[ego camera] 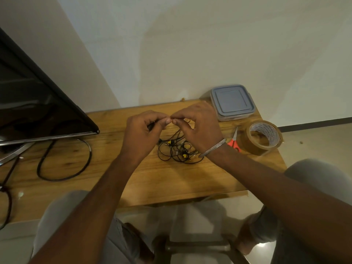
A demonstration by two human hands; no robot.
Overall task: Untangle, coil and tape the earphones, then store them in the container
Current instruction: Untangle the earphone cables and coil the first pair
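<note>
A tangle of thin black earphone wires [177, 150] with yellow earbud tips lies on the wooden table [152, 183]. Strands rise from it to both hands, held just above the table's far middle. My left hand [143, 130] pinches a strand between thumb and forefinger, and a dark part shows in its curled fingers. My right hand [198, 126] pinches the wire right beside it, fingertips almost touching. A lidded plastic container [232, 101] stands at the far right corner. A roll of brown tape [263, 139] sits on the right edge.
Red-handled scissors [233, 141] lie between my right wrist and the tape. A dark monitor [38, 103] leans over the table's left side, with a thick black cable [64, 161] looped below it. The wall runs close behind the table.
</note>
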